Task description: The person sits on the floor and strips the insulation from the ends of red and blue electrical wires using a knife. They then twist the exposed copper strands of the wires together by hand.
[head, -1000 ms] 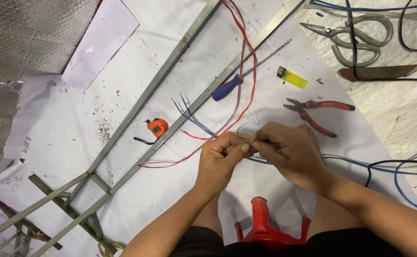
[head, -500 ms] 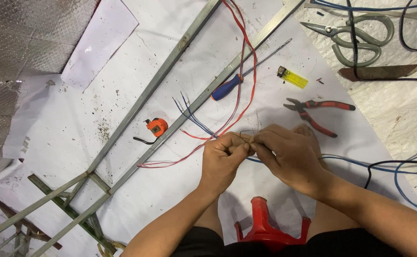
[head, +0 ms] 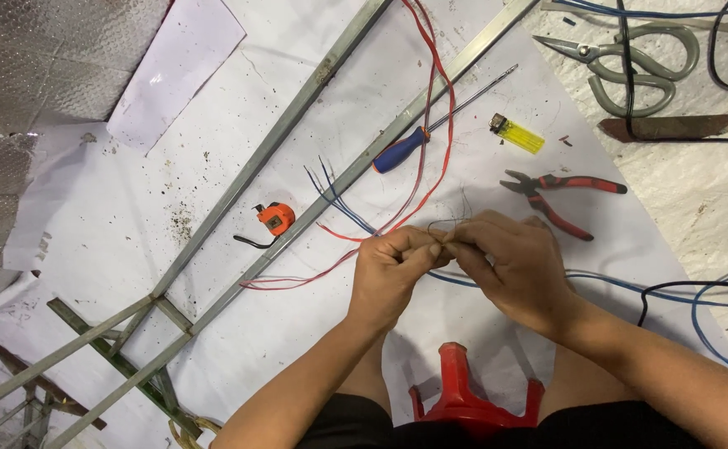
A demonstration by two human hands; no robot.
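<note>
**Both hands pinch thin wire ends above the white sheet**

The thin wire [head: 450, 223] sits between the two hands, its bare strands looping up just above the fingertips, near the middle of the white sheet [head: 214, 208]. The left hand [head: 393, 274] has thumb and fingers pressed together on one end; the right hand [head: 514, 266] is closed on the other end, and the fingertips of both hands touch. A blue cable [head: 630, 287] runs out to the right from under the right hand, beside a black cable [head: 696, 287].

Red wires [head: 443, 125] curve down from the top and pass just left of the hands, crossing a metal bar [head: 339, 179] that lies diagonally, alongside a second metal bar [head: 256, 162]. A blue-handled screwdriver [head: 418, 141] rests across the bar. An orange tape measure [head: 274, 219] lies between the bars. Red-handled pliers [head: 559, 195] lie just above the right hand, a yellow lighter [head: 516, 133] further up, and grey shears [head: 630, 62] at the top right. A red stool [head: 464, 399] stands between the forearms.
</note>
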